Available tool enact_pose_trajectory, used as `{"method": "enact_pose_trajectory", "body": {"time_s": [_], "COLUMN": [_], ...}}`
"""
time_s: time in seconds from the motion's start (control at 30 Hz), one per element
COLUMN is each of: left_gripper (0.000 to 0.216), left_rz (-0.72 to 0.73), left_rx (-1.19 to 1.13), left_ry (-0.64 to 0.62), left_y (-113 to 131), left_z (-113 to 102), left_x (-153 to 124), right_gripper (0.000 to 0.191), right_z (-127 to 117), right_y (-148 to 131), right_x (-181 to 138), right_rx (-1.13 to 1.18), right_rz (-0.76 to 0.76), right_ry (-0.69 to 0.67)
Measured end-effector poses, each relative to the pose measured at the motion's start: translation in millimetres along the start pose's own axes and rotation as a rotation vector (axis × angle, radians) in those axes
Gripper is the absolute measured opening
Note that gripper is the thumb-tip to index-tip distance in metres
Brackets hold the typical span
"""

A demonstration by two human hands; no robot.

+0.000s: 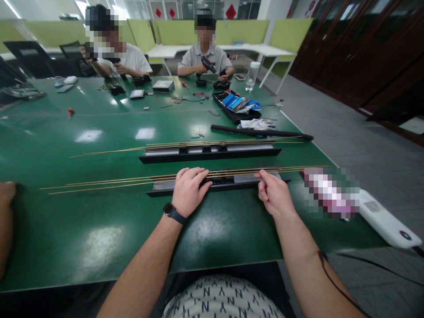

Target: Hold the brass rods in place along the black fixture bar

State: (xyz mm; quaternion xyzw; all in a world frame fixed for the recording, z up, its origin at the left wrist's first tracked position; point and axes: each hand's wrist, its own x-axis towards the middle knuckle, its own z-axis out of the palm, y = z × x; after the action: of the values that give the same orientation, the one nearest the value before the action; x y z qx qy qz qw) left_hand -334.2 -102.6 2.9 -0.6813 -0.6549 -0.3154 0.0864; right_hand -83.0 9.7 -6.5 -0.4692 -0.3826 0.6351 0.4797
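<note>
Long thin brass-coloured rods [99,183] lie lengthwise across a black-edged bar with a silvery channel [232,187] on the table in front of me. My left hand [190,187], a watch on its wrist, rests over the bar's left half. Its fingers bend over the rods and the far side, with the thumb on the near side. Toward the bar's right end, my right hand [273,192] has its index finger and thumb at the rods and its other fingers curled in. Small black parts [227,180] sit in the channel between my hands.
Behind lies a second black-edged bar [212,156] with rods along it. Farther back are a black tube [261,132], gloves [256,124] and a black tray [228,111]. A white power strip [386,216] is at right. Two people sit opposite; another person's arm [5,221] is at left.
</note>
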Motion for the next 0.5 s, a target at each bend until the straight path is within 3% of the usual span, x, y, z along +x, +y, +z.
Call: {"method": "enact_pose_trajectory", "body": {"time_s": [0.3,0.5], "left_gripper": [0.029,0.029], "left_rz": [-0.003,0.002], "left_rx": [-0.004,-0.005], "left_ry": [0.003,0.010], "left_y": [0.2,-0.7], "left_z": [-0.4,0.2], "left_x": [-0.2,-0.4], "right_gripper": [0.023,0.024], "right_z": [-6.6,-10.2], "right_y": [-5.8,-7.9], "right_x": [6.6,9.3], "right_rx": [0.064,0.067], "right_rz": [-0.078,-0.087], "right_ry": [0.239,0.306]}}
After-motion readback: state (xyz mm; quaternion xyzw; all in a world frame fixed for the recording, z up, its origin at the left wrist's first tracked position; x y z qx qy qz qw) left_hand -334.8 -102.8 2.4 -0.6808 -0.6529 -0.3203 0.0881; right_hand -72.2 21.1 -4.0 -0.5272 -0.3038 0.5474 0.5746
